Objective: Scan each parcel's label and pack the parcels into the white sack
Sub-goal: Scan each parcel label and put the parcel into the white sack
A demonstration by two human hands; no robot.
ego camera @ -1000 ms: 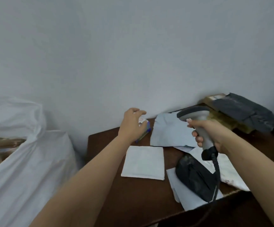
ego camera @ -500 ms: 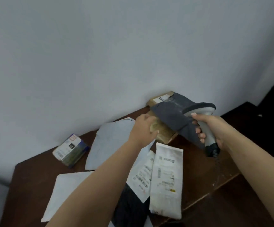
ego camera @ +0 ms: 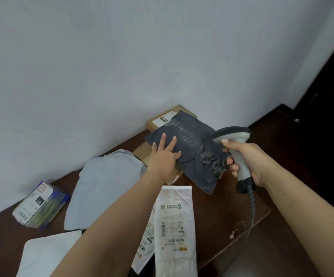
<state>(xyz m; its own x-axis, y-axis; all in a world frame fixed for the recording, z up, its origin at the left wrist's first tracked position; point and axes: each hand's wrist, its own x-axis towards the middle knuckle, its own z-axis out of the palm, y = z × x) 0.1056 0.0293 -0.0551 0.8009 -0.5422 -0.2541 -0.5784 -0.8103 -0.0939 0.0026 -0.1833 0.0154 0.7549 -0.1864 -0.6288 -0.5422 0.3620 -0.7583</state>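
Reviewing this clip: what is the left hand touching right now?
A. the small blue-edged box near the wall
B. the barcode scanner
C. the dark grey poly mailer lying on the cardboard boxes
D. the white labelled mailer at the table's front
C: the left hand lies with straight, spread fingers flat on the dark grey poly mailer, which rests on the cardboard boxes, while the right hand grips the barcode scanner.

Two bare forearms, sleeveless as far as visible, pale polished fingernails (right grip [ego camera: 246, 158] especially)
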